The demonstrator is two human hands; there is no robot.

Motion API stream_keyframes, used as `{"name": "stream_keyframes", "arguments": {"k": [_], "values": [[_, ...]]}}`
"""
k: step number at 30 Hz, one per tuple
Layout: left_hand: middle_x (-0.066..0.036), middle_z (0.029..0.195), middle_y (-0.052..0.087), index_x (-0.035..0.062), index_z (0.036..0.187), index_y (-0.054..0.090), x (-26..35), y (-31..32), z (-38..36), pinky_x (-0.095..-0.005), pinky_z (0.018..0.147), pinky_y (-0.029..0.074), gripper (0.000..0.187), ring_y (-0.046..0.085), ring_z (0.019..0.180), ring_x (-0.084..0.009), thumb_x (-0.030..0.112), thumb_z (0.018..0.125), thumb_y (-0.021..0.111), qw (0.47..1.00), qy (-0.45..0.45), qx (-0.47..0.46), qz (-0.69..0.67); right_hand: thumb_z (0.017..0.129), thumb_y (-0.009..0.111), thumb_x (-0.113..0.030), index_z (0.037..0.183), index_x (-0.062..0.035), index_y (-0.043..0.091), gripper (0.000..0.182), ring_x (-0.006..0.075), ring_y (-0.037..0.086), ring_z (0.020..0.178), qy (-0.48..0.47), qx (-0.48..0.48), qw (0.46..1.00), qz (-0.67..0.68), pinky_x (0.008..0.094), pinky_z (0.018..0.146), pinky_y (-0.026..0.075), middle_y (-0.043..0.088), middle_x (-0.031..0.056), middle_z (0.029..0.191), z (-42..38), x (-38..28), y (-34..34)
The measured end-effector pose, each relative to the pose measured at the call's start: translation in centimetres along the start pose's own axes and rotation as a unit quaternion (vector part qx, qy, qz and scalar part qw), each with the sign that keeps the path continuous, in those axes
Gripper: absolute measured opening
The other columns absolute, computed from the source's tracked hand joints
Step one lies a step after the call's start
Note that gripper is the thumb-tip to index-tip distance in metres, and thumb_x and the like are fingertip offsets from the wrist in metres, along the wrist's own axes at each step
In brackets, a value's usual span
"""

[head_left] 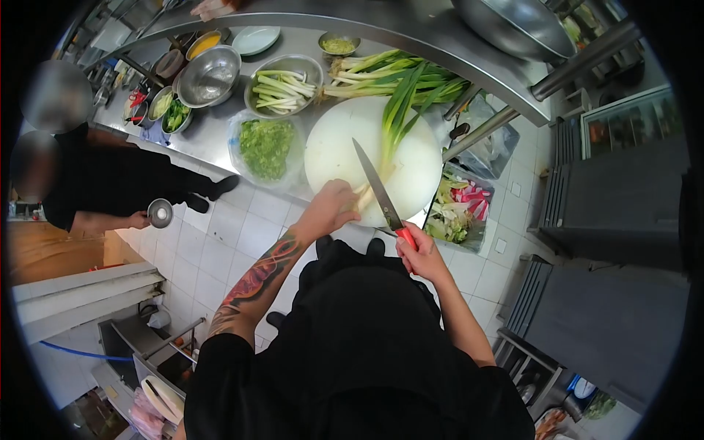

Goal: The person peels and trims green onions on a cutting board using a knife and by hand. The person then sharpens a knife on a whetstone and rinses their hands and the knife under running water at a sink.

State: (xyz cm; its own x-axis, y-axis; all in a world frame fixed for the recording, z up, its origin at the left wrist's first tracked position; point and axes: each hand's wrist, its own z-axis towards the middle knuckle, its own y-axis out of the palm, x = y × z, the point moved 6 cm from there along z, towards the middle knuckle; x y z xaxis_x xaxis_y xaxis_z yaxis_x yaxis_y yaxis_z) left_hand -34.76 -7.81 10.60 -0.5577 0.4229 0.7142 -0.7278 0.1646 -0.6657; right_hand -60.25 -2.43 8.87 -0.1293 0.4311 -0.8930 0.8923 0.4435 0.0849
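Note:
My right hand (pixel 420 251) grips a kitchen knife (pixel 378 182) by its red handle, the blade pointing away from me over the round white cutting board (pixel 334 147). Just left of the blade, my left hand (pixel 336 207) is closed on the pale root end of a leek (pixel 389 150). The leek lies across the board with its green leaves toward the far edge. Part of its root end is hidden by my fingers and the blade. More leeks (pixel 367 73) are piled behind the board.
Left of the board are a bag of chopped greens (pixel 265 149) and a steel bowl of cut white stalks (pixel 282 88). A bin of vegetable scraps (pixel 460 209) stands at right. A steel shelf (pixel 352 20) overhangs the counter. A person (pixel 110 172) holding a small bowl (pixel 160 213) stands at left.

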Motion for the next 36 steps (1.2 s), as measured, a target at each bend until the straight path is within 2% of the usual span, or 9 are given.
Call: {"name": "stream_keyframes", "arguments": {"k": [4,5,9,11,24,27,30,32,36], "values": [[-0.015,0.117,0.065,0.0019,0.108,0.070,0.6,0.4,-1.1,-0.0448,0.093,0.053,0.037,0.063,0.108,-0.0377,0.020,0.082,0.088,0.994,-0.011,0.102,0.045,0.106,0.061,-0.022,0.149,-0.0082,0.053,0.046,0.0203,0.066,0.061,-0.112,0.058,0.975,-0.182,0.0336,0.059,0.052,0.069,0.0123,0.085,0.0,-1.1,1.0],[-0.015,0.115,0.067,0.0018,0.106,0.070,0.3,0.5,-1.5,-0.0449,0.091,0.054,0.034,0.065,0.106,-0.0378,0.018,0.082,0.088,0.988,-0.026,0.141,0.051,0.106,0.059,-0.021,0.146,-0.0057,0.052,0.044,0.0339,0.073,0.076,-0.122,0.071,0.956,-0.256,0.0406,0.073,0.056,0.072,0.0191,0.089,0.0,-1.5,1.1],[-0.014,0.108,0.070,0.0012,0.102,0.069,-0.3,1.0,-1.7,-0.0434,0.088,0.056,0.029,0.068,0.101,-0.0366,0.014,0.083,0.087,0.976,-0.039,0.209,0.057,0.106,0.058,-0.022,0.143,-0.0052,0.052,0.042,0.0448,0.073,0.089,-0.002,0.049,0.980,-0.192,0.0466,0.081,0.057,0.074,0.0243,0.096,-0.1,-4.1,2.9],[-0.014,0.109,0.072,0.0007,0.101,0.069,-0.3,1.0,-1.7,-0.0418,0.087,0.057,0.024,0.069,0.101,-0.0350,0.010,0.084,0.084,0.975,-0.037,0.216,0.030,0.107,0.058,-0.024,0.141,-0.0041,0.052,0.040,0.0487,0.071,0.088,-0.133,0.089,0.932,-0.325,0.0507,0.078,0.057,0.073,0.0271,0.098,0.6,-5.1,2.8],[-0.013,0.102,0.075,0.0007,0.092,0.072,-1.4,1.1,-3.1,-0.0413,0.082,0.058,0.015,0.071,0.095,-0.0339,0.001,0.081,0.082,0.967,-0.053,0.248,-0.007,0.106,0.059,-0.021,0.130,-0.0023,0.055,0.031,0.0466,0.072,0.083,-0.158,0.086,0.878,-0.444,0.0530,0.074,0.057,0.074,0.0259,0.098,1.5,-5.4,4.9],[-0.013,0.101,0.074,0.0006,0.092,0.072,-1.4,1.4,-3.0,-0.0415,0.081,0.058,0.015,0.070,0.094,-0.0337,0.002,0.081,0.083,0.970,-0.049,0.240,-0.004,0.105,0.059,-0.020,0.128,-0.0018,0.055,0.030,0.0464,0.072,0.081,-0.257,0.134,0.879,-0.379,0.0531,0.072,0.057,0.074,0.0249,0.096,0.0,-8.0,6.0],[-0.013,0.100,0.074,0.0004,0.090,0.071,-1.4,1.3,-2.9,-0.0418,0.081,0.057,0.016,0.069,0.094,-0.0339,0.003,0.080,0.084,0.968,-0.051,0.246,-0.001,0.105,0.059,-0.021,0.126,-0.0013,0.056,0.029,0.0468,0.072,0.079,-0.244,0.155,0.873,-0.393,0.0541,0.070,0.057,0.074,0.0251,0.090,0.5,-6.9,5.8],[-0.012,0.099,0.073,0.0007,0.089,0.071,-1.3,1.2,-3.0,-0.0411,0.081,0.057,0.015,0.069,0.093,-0.0339,0.003,0.081,0.083,0.971,-0.050,0.236,0.001,0.106,0.058,-0.023,0.124,-0.0008,0.056,0.029,0.0468,0.072,0.079,-0.037,0.059,0.839,-0.539,0.0555,0.069,0.056,0.073,0.0264,0.084,2.5,-2.7,4.9],[-0.017,0.104,0.068,0.0025,0.100,0.067,-1.4,0.6,-4.0,-0.0463,0.087,0.051,0.020,0.062,0.102,-0.0403,0.007,0.085,0.079,0.981,-0.056,0.184,-0.019,0.106,0.057,-0.025,0.124,-0.0027,0.057,0.029,0.0478,0.071,0.079,-0.087,0.067,0.872,-0.477,0.0562,0.070,0.055,0.072,0.0275,0.083,0.6,-5.6,4.6]]}}
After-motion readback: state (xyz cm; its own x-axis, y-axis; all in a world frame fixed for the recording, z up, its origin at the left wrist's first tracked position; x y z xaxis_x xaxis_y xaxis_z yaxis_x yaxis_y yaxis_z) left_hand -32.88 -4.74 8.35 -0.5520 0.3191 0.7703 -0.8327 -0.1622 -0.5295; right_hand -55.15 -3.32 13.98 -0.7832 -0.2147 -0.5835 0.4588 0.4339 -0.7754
